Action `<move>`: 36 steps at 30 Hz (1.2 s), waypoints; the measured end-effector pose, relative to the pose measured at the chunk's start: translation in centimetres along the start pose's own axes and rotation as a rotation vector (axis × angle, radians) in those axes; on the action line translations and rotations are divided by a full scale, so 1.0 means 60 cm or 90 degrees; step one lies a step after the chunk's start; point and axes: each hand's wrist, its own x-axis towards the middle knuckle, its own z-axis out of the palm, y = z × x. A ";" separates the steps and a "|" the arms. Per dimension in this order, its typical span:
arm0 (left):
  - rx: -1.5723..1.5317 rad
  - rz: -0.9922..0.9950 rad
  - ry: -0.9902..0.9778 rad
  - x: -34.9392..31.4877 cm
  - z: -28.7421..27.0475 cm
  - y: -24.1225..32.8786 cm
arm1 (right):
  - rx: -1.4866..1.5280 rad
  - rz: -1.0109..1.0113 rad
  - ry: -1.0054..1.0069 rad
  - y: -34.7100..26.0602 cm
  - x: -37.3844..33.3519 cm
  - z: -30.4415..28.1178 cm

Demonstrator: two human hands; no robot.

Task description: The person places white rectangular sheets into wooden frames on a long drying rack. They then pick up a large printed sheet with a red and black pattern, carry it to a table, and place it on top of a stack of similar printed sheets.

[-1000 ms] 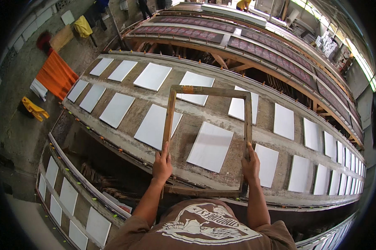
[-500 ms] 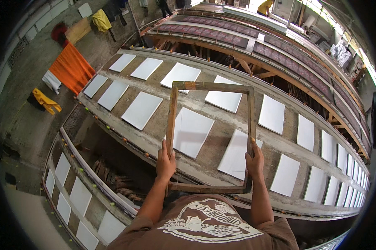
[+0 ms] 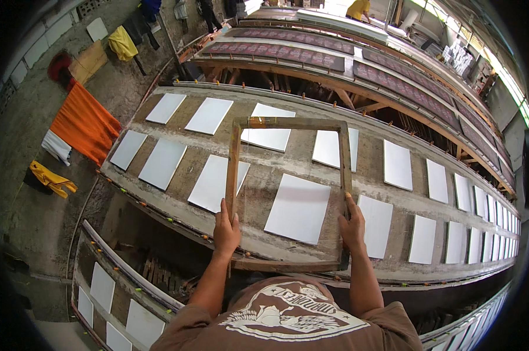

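Note:
Both my hands hold up a worn wooden frame (image 3: 288,123) by its two long sides. My left hand (image 3: 226,233) is closed on the left side near its lower end, thumb and fingers pointing up. On the right side, my right hand (image 3: 353,227) grips at about the same height. A white flat rectangular panel (image 3: 297,207) shows whole through the frame's opening. A thin thread hangs down inside the left side. The frame is in the air over the near part of a long table (image 3: 358,181); its exact height cannot be judged.
Two rows of white panels (image 3: 213,115) run along the table. Behind it, further tables carry dark patterned cloth (image 3: 276,54). Another long table (image 3: 97,260) stands at lower left. Orange cloth (image 3: 84,123) hangs by the left wall. A person in yellow (image 3: 358,9) is at the far back.
My hands have carried the frame left relative to the panels. One panel now sits fully within its opening, and the panel to the right has left it. My view has shifted too.

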 end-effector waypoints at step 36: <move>0.076 0.062 -0.140 0.318 -0.240 -0.407 | -0.011 0.047 0.052 -0.320 0.010 0.430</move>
